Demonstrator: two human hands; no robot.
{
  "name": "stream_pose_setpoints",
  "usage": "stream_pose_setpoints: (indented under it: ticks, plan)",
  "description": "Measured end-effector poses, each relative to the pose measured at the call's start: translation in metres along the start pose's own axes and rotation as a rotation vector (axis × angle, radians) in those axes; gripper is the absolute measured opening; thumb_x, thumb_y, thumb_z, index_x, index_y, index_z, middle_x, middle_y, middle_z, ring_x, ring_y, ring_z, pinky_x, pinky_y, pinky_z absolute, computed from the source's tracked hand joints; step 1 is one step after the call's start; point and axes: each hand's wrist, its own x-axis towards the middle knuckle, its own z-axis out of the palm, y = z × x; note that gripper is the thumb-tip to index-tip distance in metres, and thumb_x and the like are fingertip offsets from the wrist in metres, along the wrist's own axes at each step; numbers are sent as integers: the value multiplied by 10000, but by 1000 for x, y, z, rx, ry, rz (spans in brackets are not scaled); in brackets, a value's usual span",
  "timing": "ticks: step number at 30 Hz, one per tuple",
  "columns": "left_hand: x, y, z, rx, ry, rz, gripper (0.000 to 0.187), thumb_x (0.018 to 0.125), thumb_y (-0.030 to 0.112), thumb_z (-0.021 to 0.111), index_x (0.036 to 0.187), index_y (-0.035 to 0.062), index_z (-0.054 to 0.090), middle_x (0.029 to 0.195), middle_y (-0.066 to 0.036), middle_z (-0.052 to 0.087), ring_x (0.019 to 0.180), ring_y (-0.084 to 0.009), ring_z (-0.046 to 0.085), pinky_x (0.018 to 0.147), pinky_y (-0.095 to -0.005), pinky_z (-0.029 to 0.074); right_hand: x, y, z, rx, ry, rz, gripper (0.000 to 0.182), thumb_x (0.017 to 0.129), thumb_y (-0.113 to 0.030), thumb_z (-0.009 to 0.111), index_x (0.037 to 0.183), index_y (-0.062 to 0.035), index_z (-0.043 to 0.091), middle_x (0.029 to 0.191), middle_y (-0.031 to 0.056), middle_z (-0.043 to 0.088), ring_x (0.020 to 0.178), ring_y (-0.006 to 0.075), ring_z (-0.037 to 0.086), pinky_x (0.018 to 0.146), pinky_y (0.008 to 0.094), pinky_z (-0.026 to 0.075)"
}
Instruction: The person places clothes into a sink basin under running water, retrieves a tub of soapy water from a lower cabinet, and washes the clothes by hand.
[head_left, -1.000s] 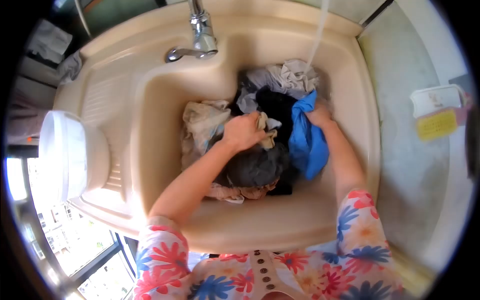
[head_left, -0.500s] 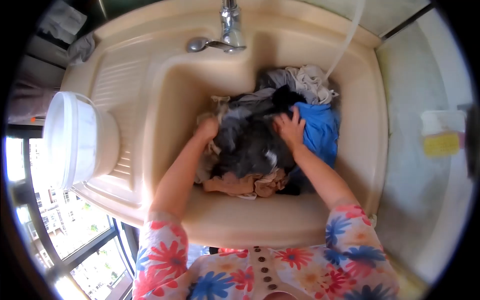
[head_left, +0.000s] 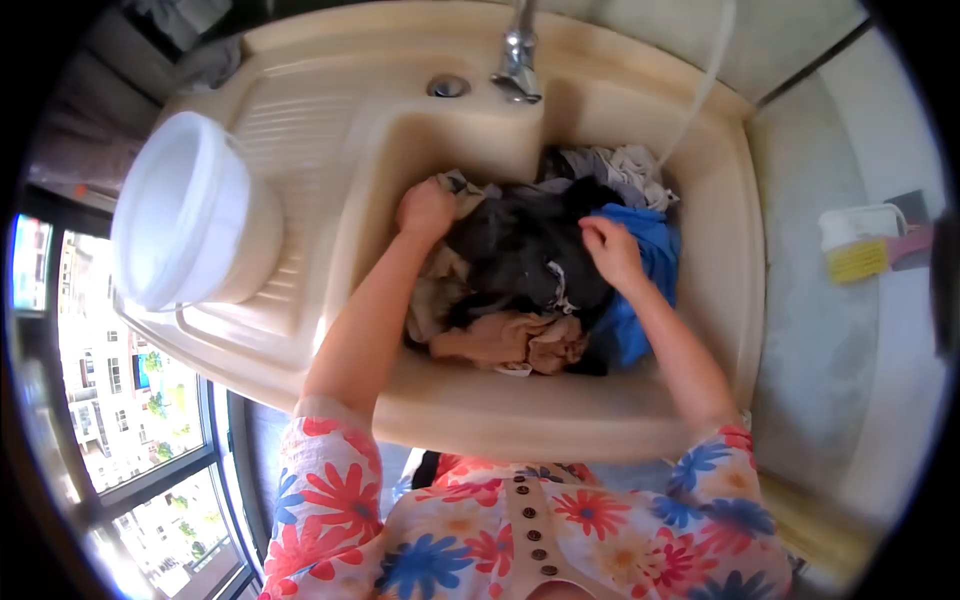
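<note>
A heap of laundry fills the beige sink basin. My left hand (head_left: 427,210) is closed at the heap's far left side, gripping a beige garment (head_left: 464,201). Beside it spreads dark clothing (head_left: 515,245) with a small white patch. My right hand (head_left: 613,252) is over the border between the dark clothing and a blue garment (head_left: 652,250); its fingers are curled together, and whatever they pinch is hidden. Nearer my body lies a tan garment (head_left: 510,338). Grey and off-white cloths (head_left: 635,172) are bunched at the back right.
A white bucket (head_left: 190,215) stands on the ribbed drainboard (head_left: 290,130) to the left. The chrome tap (head_left: 518,65) rises behind the basin. A pale hose (head_left: 712,75) hangs into the back right corner. A tiled wall (head_left: 815,190) borders the right side.
My left hand has moved toward the back of the basin. My right hand's spread fingers have curled in and shifted slightly right. The whole view has shifted, showing more of the bucket's inside.
</note>
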Motion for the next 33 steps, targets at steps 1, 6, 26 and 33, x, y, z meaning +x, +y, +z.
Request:
stream_pose_setpoints:
  ticks: [1, 6, 26, 33]
  plan:
    - [-5, 0, -15, 49, 21, 84, 405, 771, 270, 492, 1098, 35, 539, 937, -203, 616, 910, -355, 584, 796, -443, 458, -11, -8, 4, 3, -26, -60, 204, 819, -208, 517, 953, -105, 630, 940, 92, 628, 937, 291, 558, 770, 378, 443]
    - [-66, 28, -87, -49, 47, 314, 472, 726, 255, 570, 1154, 71, 493, 1051, -175, 565, 1007, -315, 529, 842, -403, 437, -12, -49, -24, -87, -365, -174, 249, 808, -176, 537, 1030, -83, 602, 995, 109, 615, 910, 248, 586, 768, 336, 456]
    - [-126, -237, -335, -682, 515, -241, 357, 641, 125, 615, 989, 48, 648, 778, -75, 625, 626, -162, 559, 462, -297, 417, 22, -138, -65, 144, -200, -341, 178, 794, -92, 596, 941, 7, 616, 828, 81, 642, 743, 135, 598, 685, 254, 466]
    - [-133, -186, -322, -626, 874, 48, 433, 613, 32, 530, 1030, 50, 646, 727, -61, 618, 610, -130, 558, 578, -245, 456, 35, -281, -73, 525, -138, -504, 143, 865, -60, 518, 917, 39, 607, 799, 35, 615, 729, 90, 568, 671, 227, 464]
